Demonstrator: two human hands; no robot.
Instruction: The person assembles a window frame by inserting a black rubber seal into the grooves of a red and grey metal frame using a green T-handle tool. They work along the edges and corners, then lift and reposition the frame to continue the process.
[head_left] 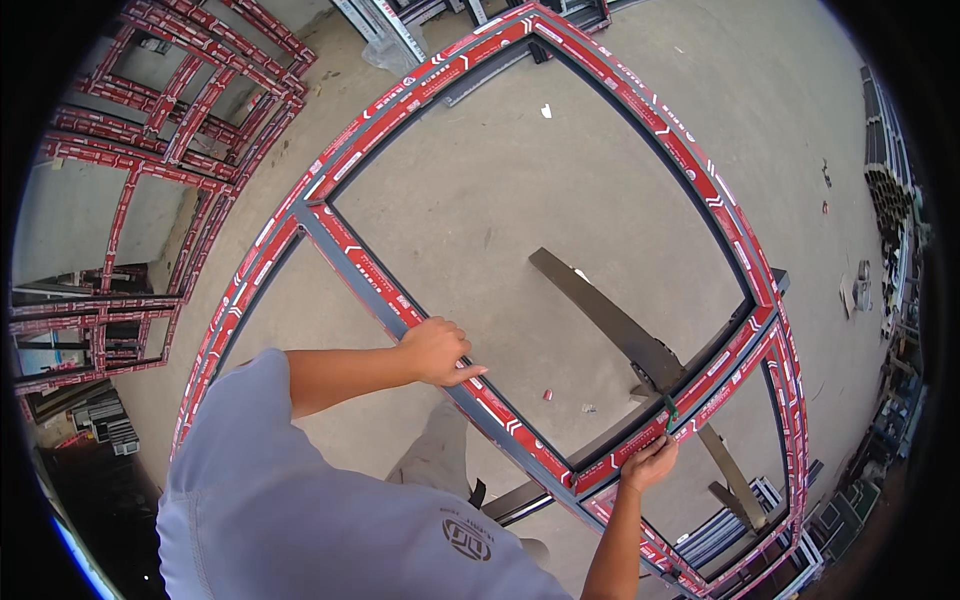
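A large window frame (540,440) of dark grey profile, covered in red printed film, lies raised in front of me, divided by bars into several openings. My left hand (436,352) is wrapped over its near bar, thumb stretched along the red film. At the crossbar to the right, my right hand (648,464) has its fingers curled against the frame's edge. Just beyond those fingertips shows a small green piece (671,406), thin and partly hidden. Whether it is in my fingers I cannot make out.
A brown support beam (610,315) runs beneath the frame, with another support leg (735,475) at right. More red-filmed frames (200,110) stand at left. Profiles are stacked along the right wall (885,200), and several lie below at lower right. Scraps dot the concrete floor (480,180).
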